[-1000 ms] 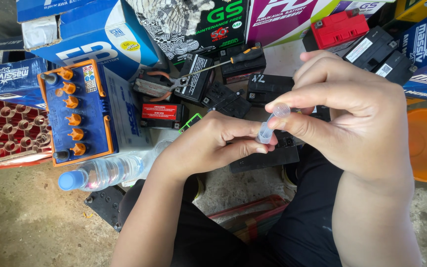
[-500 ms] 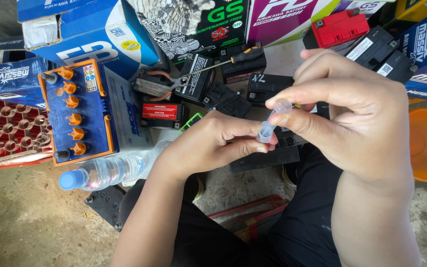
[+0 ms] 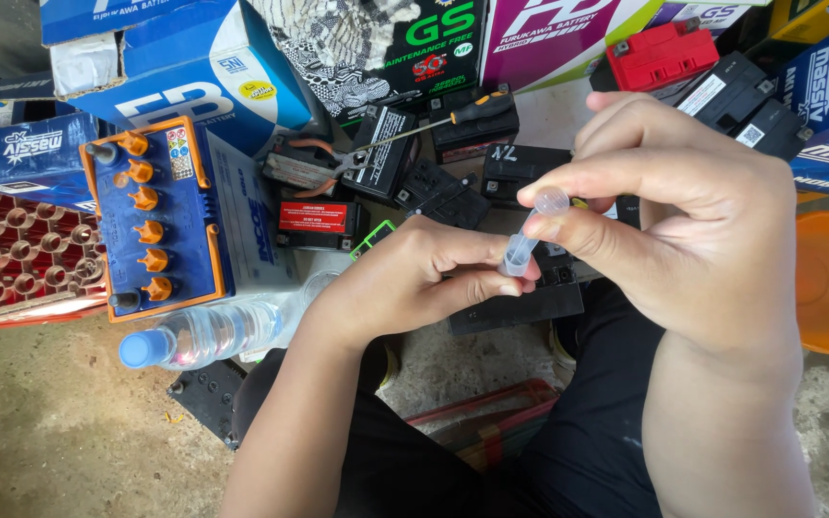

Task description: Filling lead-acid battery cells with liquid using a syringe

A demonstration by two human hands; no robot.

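Both hands pinched a small clear plastic tube (image 3: 520,251) above the lap: the right hand (image 3: 693,240) closed on its capped top, the left hand (image 3: 414,278) on its lower end. It looked light, stiff and slippery, best gripped at the ends.

A battery repair workshop: small black batteries (image 3: 448,197), boxed stock (image 3: 194,72), pliers (image 3: 323,165) and a screwdriver (image 3: 453,113) crowd the concrete floor (image 3: 59,422).

blue cartons (image 3: 184,72) at upper left – a black one (image 3: 386,43), a magenta one (image 3: 558,38) beside it.
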